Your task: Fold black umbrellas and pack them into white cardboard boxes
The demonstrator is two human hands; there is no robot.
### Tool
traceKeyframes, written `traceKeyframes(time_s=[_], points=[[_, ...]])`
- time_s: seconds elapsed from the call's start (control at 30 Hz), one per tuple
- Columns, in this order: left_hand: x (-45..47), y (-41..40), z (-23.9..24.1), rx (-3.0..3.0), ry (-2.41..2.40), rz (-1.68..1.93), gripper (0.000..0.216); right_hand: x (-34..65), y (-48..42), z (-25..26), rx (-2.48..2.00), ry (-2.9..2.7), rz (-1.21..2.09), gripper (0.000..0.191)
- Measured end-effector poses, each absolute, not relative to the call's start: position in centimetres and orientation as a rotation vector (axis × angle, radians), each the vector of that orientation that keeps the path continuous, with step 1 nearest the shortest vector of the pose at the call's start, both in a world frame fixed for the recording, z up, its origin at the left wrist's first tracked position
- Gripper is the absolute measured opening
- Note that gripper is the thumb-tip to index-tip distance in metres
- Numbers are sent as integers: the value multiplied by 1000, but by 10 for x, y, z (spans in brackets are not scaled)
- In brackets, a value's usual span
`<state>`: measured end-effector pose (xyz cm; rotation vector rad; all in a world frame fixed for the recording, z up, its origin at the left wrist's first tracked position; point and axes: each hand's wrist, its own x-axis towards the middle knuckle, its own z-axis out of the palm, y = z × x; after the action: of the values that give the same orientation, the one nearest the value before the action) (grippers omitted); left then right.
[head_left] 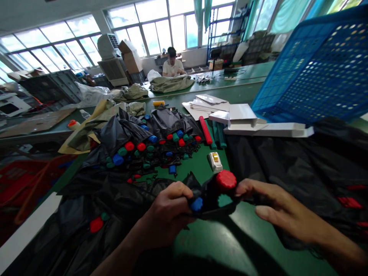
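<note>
Fingers of our L hand (172, 211) are curled tight, pinching the black bag (214, 214) at its rim, just beside the blue end (197, 204). Now our R hand (276, 203): forefinger at the opposite rim, right next to the red end (226, 180), thumb standing off; can't tell if it's gripping. Bag's up front, above the desk (197, 165), mouth toward us, w/ a green end (224, 200) sitting below the red.

Progress check: three colors in, so filling's prob. done on this one, but the mouth's gaping, not shut yet. Beyond it, a heap of other bags (123, 126) shows red, blue & green ends poking out; can't tell which are finished. Unbagged: a red rod (205, 130) & green rods (220, 135) near the white boxes (243, 115). White gadget (215, 163) sits just behind our bag, use unclear.
</note>
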<state>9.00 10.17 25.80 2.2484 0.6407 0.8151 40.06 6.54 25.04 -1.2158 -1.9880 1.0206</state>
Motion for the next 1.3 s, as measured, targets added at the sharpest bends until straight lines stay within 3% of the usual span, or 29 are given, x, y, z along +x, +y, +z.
traceKeyframes(time_s=[0.17,0.37,0.43,0.53,0.67,0.8,0.9,1.03,1.3], points=[[126,81,254,2391,604,854,13,390,56,238,-1463,-1590,943,47],[202,41,220,2622,233,665,16,400,50,224,-1757,-1206,892,47],[214,39,200,2488,139,700,28,413,37,200,-1778,-1060,969,43],[203,55,159,2269,561,805,53,429,6,146,-1732,-737,1208,39],[158,84,92,2128,1624,672,39,435,-29,77,-1610,-523,1468,48],[122,86,61,2003,2056,702,41,439,-36,50,-1470,-589,1709,53],[107,83,61,1725,2168,669,54,447,-27,53,-1411,-783,1870,58],[90,88,64,1312,1970,414,59,446,-13,61,-1378,-947,1961,71],[69,60,49,987,1726,690,75,450,-12,56,-1489,-773,1780,72]])
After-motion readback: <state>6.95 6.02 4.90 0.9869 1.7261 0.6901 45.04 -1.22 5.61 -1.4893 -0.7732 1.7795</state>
